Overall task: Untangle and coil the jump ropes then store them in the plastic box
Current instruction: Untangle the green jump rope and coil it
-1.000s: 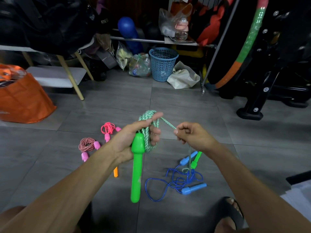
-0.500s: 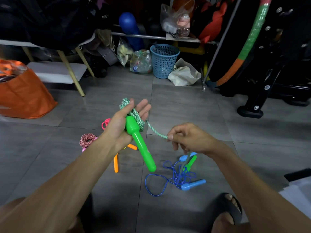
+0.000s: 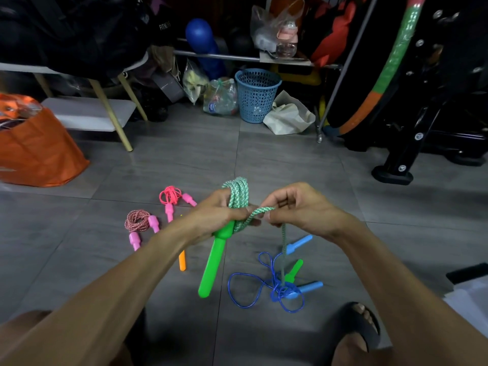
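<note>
Floor, left: red-white coiled rope point(image 3: 137, 220), then pink coiled rope point(image 3: 170, 194). Left hand point(image 3: 219, 215) grips green-white rope coil point(image 3: 239, 196) plus green handle point(image 3: 211, 265), handle pointing down. Right hand point(image 3: 295, 207) pinches the rope's free strand beside the coil. Strand drops to tangled blue rope point(image 3: 266, 283) on floor.

The only readable text is white lettering, "FITNESS", on a black bag point(image 3: 148, 30) at the upper left; its last letters are blurred.
</note>
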The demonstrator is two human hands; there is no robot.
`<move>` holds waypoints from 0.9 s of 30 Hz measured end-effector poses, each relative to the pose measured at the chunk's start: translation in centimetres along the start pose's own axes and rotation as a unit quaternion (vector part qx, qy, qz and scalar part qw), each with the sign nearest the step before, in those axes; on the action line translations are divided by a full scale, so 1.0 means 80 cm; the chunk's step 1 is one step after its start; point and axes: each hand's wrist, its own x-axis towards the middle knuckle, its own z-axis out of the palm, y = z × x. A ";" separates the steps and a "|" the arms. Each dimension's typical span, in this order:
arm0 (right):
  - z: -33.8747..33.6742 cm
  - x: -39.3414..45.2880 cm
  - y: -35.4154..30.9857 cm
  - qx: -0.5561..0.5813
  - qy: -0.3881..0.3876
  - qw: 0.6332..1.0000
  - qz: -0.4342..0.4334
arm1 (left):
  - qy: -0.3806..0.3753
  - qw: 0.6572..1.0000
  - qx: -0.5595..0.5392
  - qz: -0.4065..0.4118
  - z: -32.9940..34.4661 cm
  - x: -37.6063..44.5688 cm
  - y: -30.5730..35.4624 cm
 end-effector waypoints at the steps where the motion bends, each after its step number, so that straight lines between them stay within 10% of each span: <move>1: -0.001 0.000 0.000 -0.012 0.023 1.000 -0.009 | -0.023 1.000 0.004 -0.013 0.002 -0.001 0.000; 15: -0.027 0.018 0.023 -0.011 0.200 0.978 -0.052 | -0.199 0.956 -0.208 -0.051 -0.013 -0.015 0.004; 24: -0.047 0.012 0.079 -0.132 0.108 0.967 0.188 | -0.091 0.914 -0.395 -0.013 -0.020 -0.012 0.004; 27: -0.038 0.010 0.063 0.027 0.112 0.979 0.169 | -0.027 0.915 -0.402 -0.013 -0.014 -0.008 0.007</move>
